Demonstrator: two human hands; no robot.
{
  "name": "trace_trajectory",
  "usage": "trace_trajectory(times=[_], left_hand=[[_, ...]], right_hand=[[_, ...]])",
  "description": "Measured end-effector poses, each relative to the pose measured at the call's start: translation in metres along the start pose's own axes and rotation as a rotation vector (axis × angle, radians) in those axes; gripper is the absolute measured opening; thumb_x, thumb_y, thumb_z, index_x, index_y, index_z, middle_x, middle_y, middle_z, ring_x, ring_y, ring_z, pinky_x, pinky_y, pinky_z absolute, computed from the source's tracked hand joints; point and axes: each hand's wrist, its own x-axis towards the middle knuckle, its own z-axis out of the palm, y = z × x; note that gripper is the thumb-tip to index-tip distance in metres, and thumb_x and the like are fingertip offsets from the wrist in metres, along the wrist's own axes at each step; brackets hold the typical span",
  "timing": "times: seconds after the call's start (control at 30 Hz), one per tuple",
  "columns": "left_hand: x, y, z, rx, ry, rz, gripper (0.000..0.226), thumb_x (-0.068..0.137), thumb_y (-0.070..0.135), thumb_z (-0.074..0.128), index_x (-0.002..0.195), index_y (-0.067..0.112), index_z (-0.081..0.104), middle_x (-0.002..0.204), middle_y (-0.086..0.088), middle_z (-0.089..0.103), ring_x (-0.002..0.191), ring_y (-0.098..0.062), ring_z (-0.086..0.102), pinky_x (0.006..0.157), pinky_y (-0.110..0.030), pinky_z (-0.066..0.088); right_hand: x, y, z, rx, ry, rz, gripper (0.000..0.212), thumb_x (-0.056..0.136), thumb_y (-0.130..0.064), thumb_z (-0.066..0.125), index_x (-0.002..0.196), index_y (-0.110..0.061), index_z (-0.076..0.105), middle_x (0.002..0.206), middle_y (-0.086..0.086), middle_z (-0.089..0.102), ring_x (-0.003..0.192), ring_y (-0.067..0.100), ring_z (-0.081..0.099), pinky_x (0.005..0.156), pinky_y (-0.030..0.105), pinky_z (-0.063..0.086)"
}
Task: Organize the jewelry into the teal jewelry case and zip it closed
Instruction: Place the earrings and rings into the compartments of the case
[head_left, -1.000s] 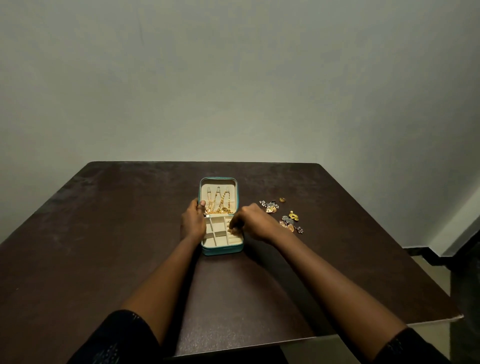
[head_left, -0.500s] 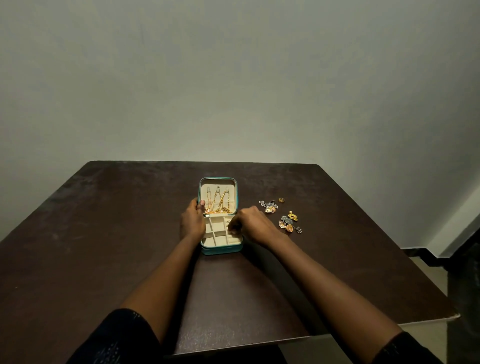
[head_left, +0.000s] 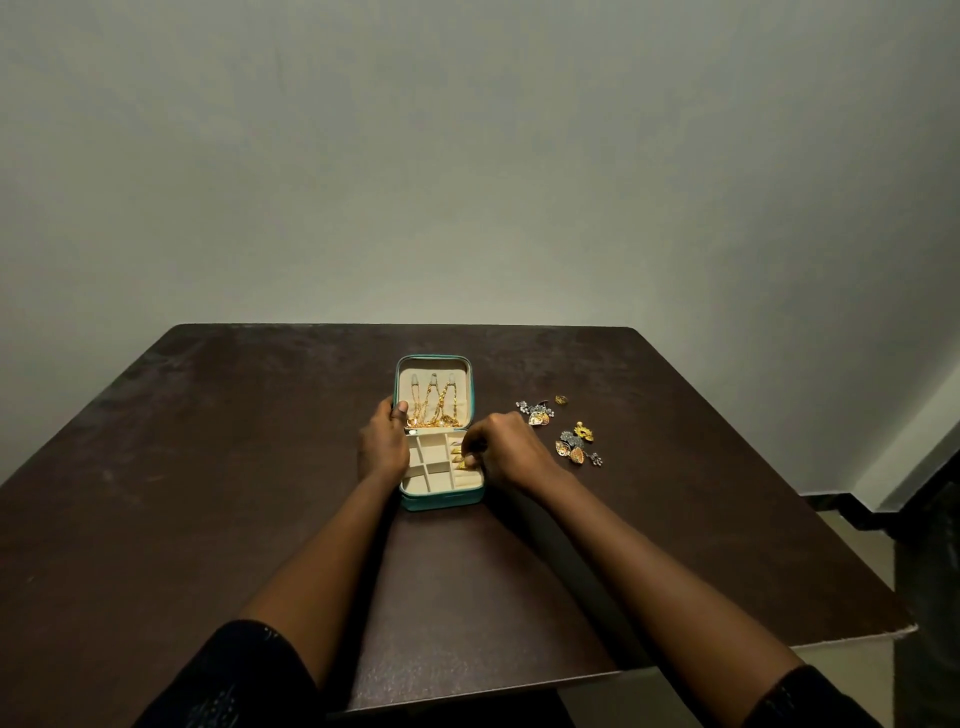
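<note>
The teal jewelry case (head_left: 441, 499) lies open at mid-worktop (head_left: 208, 467), cream-lined, gold chains (head_left: 434, 408) hung in its lid, the left hand (head_left: 382, 452) gripping its left side while the curled fingers (head_left: 475, 447) of the right hand (head_left: 511, 452) pinch a small gold piece (head_left: 461, 466) over the right-hand compartments.

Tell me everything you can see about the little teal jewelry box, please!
The teal jewelry case lies open on the dark table, its lid tipped back. The lining looks like soft cream fabric. Gold chains hang from three hooks in the lid. The base is split into small slots, with gold pieces in the right-hand ones. The left hand holds its left side; the right hand reaches into the right slots.
</note>
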Motion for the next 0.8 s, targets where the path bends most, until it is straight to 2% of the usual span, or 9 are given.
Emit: trace_trajectory(times=[0.23,0.37,0.47,0.57,0.6,0.7,0.8], left_hand=[[0.000,0.001,0.000,0.011,0.003,-0.003,0.038,0.101,0.032,0.034,0.128,0.013,0.052,0.116,-0.014,0.064,0.103,-0.031,0.059,0.073,-0.031,0.038],[0.001,0.000,0.000,0.001,0.005,-0.006,0.038,0.101,0.032,0.034,0.128,0.013,0.052,0.116,-0.014,0.064,0.103,-0.032,0.059,0.074,-0.033,0.040],[0.001,-0.001,0.000,0.002,0.007,-0.007,0.037,0.101,0.031,0.035,0.128,0.012,0.052,0.115,-0.015,0.064,0.103,-0.033,0.059,0.077,-0.035,0.043],[0.001,-0.001,0.000,-0.015,0.000,-0.007,0.038,0.101,0.032,0.035,0.128,0.012,0.052,0.115,-0.014,0.064,0.102,-0.031,0.060,0.075,-0.033,0.042],[0.001,-0.001,0.000,-0.016,-0.002,-0.005,0.038,0.101,0.032,0.035,0.128,0.012,0.052,0.115,-0.014,0.064,0.102,-0.031,0.060,0.075,-0.033,0.042],[0.001,-0.001,-0.001,-0.002,0.003,0.002,0.038,0.101,0.031,0.035,0.128,0.012,0.053,0.117,-0.015,0.063,0.105,-0.033,0.059,0.078,-0.034,0.042],[0.001,-0.001,-0.001,-0.001,0.002,0.002,0.038,0.101,0.031,0.035,0.129,0.012,0.052,0.117,-0.015,0.063,0.105,-0.033,0.059,0.078,-0.034,0.043]], right_hand=[[0.003,0.003,0.001,0.009,-0.016,0.030,0.016,0.080,-0.009,0.070,0.096,-0.009,0.073,0.097,0.011,0.072,0.094,0.020,0.066,0.087,0.037,0.054],[0.007,0.018,-0.019,0.125,0.106,0.173,0.018,0.080,-0.009,0.071,0.097,-0.005,0.073,0.098,0.011,0.073,0.092,0.017,0.066,0.080,0.023,0.048],[0.009,0.039,-0.035,0.208,0.198,0.289,0.014,0.077,-0.007,0.073,0.091,-0.004,0.074,0.093,0.013,0.074,0.072,0.012,0.064,0.073,0.024,0.050],[0.007,0.062,-0.041,0.231,0.224,0.351,0.010,0.077,-0.006,0.074,0.086,-0.003,0.074,0.087,0.013,0.073,0.045,-0.005,0.051,0.055,0.009,0.043],[0.007,0.068,-0.043,0.241,0.234,0.368,0.010,0.077,-0.005,0.074,0.086,-0.003,0.074,0.086,0.012,0.073,0.044,-0.006,0.051,0.053,0.008,0.041],[0.006,0.083,-0.049,0.238,0.257,0.432,0.011,0.077,-0.007,0.074,0.087,-0.002,0.074,0.090,0.013,0.072,0.064,0.008,0.058,0.067,0.021,0.044],[0.009,0.096,-0.050,0.226,0.241,0.473,0.014,0.077,-0.005,0.073,0.090,0.001,0.072,0.093,0.014,0.071,0.074,0.015,0.060,0.072,0.027,0.048]])
